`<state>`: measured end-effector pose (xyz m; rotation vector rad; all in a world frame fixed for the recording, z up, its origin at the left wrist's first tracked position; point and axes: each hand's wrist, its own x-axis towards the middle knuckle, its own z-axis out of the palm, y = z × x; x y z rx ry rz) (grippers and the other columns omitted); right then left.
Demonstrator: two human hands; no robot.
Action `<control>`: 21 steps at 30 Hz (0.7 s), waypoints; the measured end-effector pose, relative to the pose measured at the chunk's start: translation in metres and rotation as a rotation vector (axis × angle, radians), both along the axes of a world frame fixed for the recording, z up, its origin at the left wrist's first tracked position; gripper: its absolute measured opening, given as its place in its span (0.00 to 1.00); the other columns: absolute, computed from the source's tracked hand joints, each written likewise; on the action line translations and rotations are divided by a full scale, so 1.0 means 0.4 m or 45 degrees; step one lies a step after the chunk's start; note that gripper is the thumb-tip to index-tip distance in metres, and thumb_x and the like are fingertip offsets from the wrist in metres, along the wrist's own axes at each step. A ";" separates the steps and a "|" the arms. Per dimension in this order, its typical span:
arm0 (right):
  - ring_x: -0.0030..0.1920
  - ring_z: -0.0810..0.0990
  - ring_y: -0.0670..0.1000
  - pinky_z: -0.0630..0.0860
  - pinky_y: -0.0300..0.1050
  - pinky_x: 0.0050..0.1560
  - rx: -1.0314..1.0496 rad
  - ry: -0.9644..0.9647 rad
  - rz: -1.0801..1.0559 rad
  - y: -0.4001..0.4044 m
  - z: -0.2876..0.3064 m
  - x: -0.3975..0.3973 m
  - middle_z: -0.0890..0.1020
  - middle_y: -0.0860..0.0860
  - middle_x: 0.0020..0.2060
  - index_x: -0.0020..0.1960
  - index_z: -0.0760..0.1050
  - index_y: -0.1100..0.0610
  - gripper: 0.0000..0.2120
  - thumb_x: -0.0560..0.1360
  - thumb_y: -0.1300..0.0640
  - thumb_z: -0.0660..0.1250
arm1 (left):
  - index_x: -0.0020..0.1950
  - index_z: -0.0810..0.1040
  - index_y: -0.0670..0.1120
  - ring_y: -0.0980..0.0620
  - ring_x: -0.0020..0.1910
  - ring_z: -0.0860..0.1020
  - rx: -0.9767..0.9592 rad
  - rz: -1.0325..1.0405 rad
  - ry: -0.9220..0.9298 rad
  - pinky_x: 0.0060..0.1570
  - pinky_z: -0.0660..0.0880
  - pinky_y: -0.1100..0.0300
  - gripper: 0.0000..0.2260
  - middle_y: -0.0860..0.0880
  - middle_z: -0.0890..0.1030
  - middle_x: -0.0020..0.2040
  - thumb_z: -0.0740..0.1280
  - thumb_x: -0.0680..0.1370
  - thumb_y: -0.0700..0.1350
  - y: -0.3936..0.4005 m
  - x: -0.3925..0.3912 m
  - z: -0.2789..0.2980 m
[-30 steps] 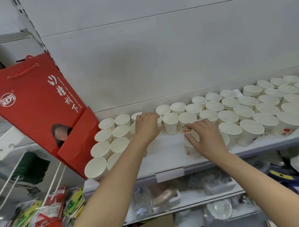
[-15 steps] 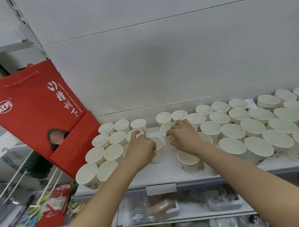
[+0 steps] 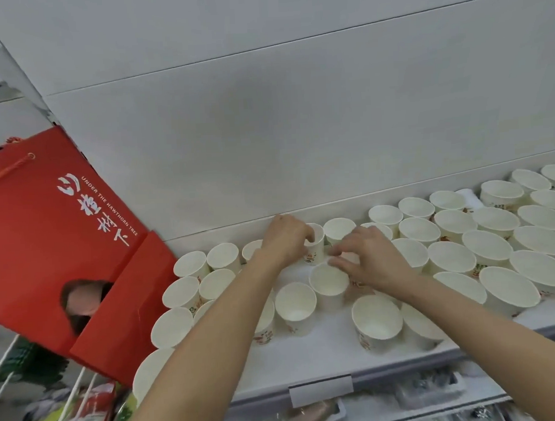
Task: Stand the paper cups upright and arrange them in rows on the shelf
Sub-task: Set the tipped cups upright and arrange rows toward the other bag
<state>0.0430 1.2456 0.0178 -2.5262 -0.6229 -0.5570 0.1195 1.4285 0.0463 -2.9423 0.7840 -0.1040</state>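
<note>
Several white paper cups with small red prints stand upright on the white shelf [image 3: 333, 351], in rows at the left [image 3: 189, 265] and right [image 3: 491, 248]. My left hand [image 3: 285, 238] reaches to the back of the shelf and grips a cup [image 3: 316, 243] by its rim near the wall. My right hand [image 3: 370, 257] sits beside it, fingers curled over the rim of a cup [image 3: 328, 283] in the middle gap. Two more cups [image 3: 295, 306] [image 3: 377, 320] stand loose toward the front edge.
A red paper gift bag [image 3: 61, 239] leans at the shelf's left end, touching the leftmost cups. A price-tag holder [image 3: 320, 391] hangs on the shelf's front edge. Packaged goods lie on the lower shelves [image 3: 374, 409]. The white back wall [image 3: 298, 130] rises straight behind the cups.
My left hand has moved back and right to a cup by the wall. My right hand has drawn a cup toward the middle gap. The camera view has moved closer to the shelf.
</note>
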 end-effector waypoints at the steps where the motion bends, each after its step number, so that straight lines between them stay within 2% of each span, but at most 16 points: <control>1: 0.42 0.78 0.53 0.72 0.50 0.46 0.004 -0.024 -0.097 -0.009 0.010 0.030 0.84 0.45 0.37 0.44 0.83 0.51 0.07 0.71 0.50 0.70 | 0.51 0.83 0.54 0.47 0.52 0.77 0.055 -0.021 -0.050 0.58 0.66 0.56 0.08 0.50 0.83 0.47 0.66 0.75 0.47 -0.004 0.004 -0.007; 3: 0.46 0.77 0.56 0.72 0.50 0.49 -0.095 0.041 -0.252 -0.021 0.027 0.086 0.85 0.48 0.42 0.49 0.83 0.52 0.07 0.71 0.53 0.71 | 0.43 0.84 0.51 0.46 0.43 0.77 0.100 -0.036 -0.135 0.57 0.63 0.57 0.09 0.48 0.82 0.38 0.65 0.73 0.42 0.004 0.005 -0.018; 6: 0.54 0.74 0.55 0.68 0.48 0.56 -0.330 0.237 -0.317 -0.010 0.023 0.142 0.84 0.48 0.49 0.56 0.81 0.50 0.13 0.73 0.50 0.68 | 0.42 0.83 0.49 0.46 0.37 0.74 0.100 -0.040 -0.200 0.55 0.62 0.58 0.09 0.47 0.81 0.34 0.64 0.72 0.41 0.029 -0.005 -0.036; 8: 0.55 0.75 0.54 0.65 0.48 0.57 -0.456 0.284 -0.355 0.010 0.011 0.160 0.83 0.49 0.48 0.53 0.80 0.48 0.10 0.73 0.49 0.66 | 0.47 0.84 0.50 0.46 0.42 0.75 0.055 -0.043 -0.156 0.56 0.62 0.57 0.08 0.47 0.83 0.39 0.64 0.74 0.45 0.042 -0.018 -0.043; 9: 0.53 0.76 0.54 0.65 0.48 0.56 -0.486 0.284 -0.372 0.022 0.004 0.166 0.83 0.48 0.46 0.49 0.80 0.48 0.08 0.73 0.50 0.65 | 0.52 0.83 0.52 0.46 0.48 0.77 -0.006 -0.038 -0.112 0.58 0.62 0.57 0.09 0.48 0.84 0.45 0.66 0.75 0.48 0.052 -0.023 -0.042; 12: 0.47 0.78 0.54 0.64 0.47 0.53 -0.488 0.295 -0.398 0.044 -0.010 0.166 0.83 0.48 0.42 0.44 0.80 0.49 0.06 0.72 0.55 0.64 | 0.64 0.78 0.55 0.50 0.62 0.74 -0.305 0.130 -0.041 0.63 0.63 0.55 0.20 0.52 0.79 0.62 0.71 0.73 0.55 0.112 -0.039 -0.031; 13: 0.45 0.77 0.54 0.64 0.47 0.52 -0.475 0.297 -0.410 0.048 -0.012 0.162 0.83 0.49 0.41 0.43 0.81 0.49 0.07 0.72 0.57 0.64 | 0.65 0.77 0.54 0.50 0.63 0.74 -0.382 0.206 -0.056 0.63 0.64 0.55 0.21 0.53 0.78 0.63 0.71 0.72 0.55 0.139 -0.043 -0.029; 15: 0.43 0.76 0.56 0.65 0.46 0.50 -0.453 0.274 -0.430 0.057 -0.017 0.154 0.83 0.52 0.39 0.42 0.81 0.50 0.09 0.70 0.60 0.63 | 0.65 0.76 0.54 0.50 0.63 0.74 -0.333 0.351 -0.043 0.61 0.65 0.55 0.21 0.53 0.78 0.63 0.70 0.73 0.54 0.183 -0.053 -0.027; 17: 0.40 0.75 0.56 0.65 0.45 0.48 -0.445 0.258 -0.414 0.070 -0.019 0.145 0.83 0.53 0.37 0.41 0.80 0.51 0.09 0.70 0.61 0.62 | 0.62 0.78 0.53 0.49 0.60 0.75 -0.213 0.429 0.008 0.58 0.65 0.55 0.17 0.52 0.80 0.59 0.68 0.74 0.54 0.189 -0.061 -0.030; 19: 0.39 0.73 0.56 0.64 0.44 0.47 -0.426 0.271 -0.398 0.079 -0.020 0.142 0.82 0.52 0.37 0.41 0.80 0.51 0.09 0.70 0.60 0.63 | 0.52 0.81 0.51 0.47 0.55 0.78 -0.153 0.471 -0.003 0.50 0.65 0.55 0.09 0.50 0.82 0.50 0.67 0.74 0.51 0.168 -0.061 -0.031; 21: 0.38 0.70 0.55 0.63 0.43 0.45 -0.405 0.288 -0.399 0.086 -0.018 0.143 0.82 0.52 0.37 0.41 0.80 0.51 0.07 0.71 0.59 0.64 | 0.42 0.78 0.49 0.46 0.49 0.79 -0.089 0.529 -0.048 0.43 0.62 0.57 0.02 0.48 0.82 0.44 0.67 0.73 0.46 0.149 -0.058 -0.028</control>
